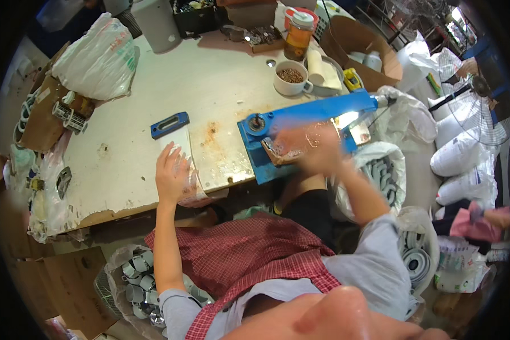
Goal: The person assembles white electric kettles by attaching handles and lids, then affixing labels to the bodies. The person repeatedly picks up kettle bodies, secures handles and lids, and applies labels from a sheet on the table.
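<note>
My left hand [173, 171] lies at the table's front edge, fingers stretched out over a clear plastic bag or sheet [194, 190] that hangs past the edge. Beyond the fingertips is a blue, flat tool with a long slot [170, 125], a pale strip running from it toward my hand. My right hand [326, 152], smeared by motion, is over a blue bench machine [317, 106]. It is beside a shallow brown tray [276, 154] on that machine, lined with shiny clear plastic. Blur hides its fingers and anything in them.
A white cup of small brown pieces [290, 77], a jar of amber liquid [299, 38] and a yellow tape measure [353, 79] stand behind the machine. At the left is a stuffed white plastic bag [99, 59]. Sacks of grey parts [379, 175] sit on the floor.
</note>
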A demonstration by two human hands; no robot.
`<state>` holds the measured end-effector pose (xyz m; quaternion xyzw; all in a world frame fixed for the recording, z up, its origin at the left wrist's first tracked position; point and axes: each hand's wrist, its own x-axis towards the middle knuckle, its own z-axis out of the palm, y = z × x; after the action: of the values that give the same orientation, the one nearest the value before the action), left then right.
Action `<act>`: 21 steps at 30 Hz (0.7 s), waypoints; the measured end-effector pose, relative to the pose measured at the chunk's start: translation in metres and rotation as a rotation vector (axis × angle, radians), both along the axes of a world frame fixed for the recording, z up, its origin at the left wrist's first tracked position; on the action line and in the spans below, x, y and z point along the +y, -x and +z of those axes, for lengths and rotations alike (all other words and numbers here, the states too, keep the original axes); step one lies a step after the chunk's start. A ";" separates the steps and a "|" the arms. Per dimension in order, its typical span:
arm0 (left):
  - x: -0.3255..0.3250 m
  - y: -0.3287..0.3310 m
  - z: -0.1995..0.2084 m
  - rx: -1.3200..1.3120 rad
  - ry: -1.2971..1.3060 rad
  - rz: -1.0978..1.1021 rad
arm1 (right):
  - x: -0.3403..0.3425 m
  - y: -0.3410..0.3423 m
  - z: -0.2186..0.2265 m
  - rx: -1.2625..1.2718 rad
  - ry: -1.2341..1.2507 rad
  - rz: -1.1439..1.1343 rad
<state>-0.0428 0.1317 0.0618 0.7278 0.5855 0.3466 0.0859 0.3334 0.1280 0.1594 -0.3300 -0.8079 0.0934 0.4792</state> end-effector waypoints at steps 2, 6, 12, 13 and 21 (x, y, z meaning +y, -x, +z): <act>-0.003 -0.017 0.016 0.010 -0.015 -0.037 | 0.070 -0.065 0.047 0.141 0.446 -0.225; -0.012 -0.044 0.041 0.046 -0.081 -0.104 | 0.181 -0.185 0.027 -0.702 0.271 -0.538; -0.072 -0.063 0.031 -0.019 0.068 -0.157 | 0.065 -0.170 0.054 -0.173 0.339 -0.471; -0.069 -0.071 0.028 0.023 0.074 -0.248 | 0.056 -0.172 0.047 -0.211 0.303 -0.482; -0.018 -0.107 0.070 0.136 0.024 -0.364 | 0.212 -0.207 -0.004 -0.696 0.739 -0.394</act>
<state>0.0644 0.1136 0.1319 0.8424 0.4528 0.2682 0.1159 0.5408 0.3404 0.1558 -0.6332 -0.7550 0.1650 0.0439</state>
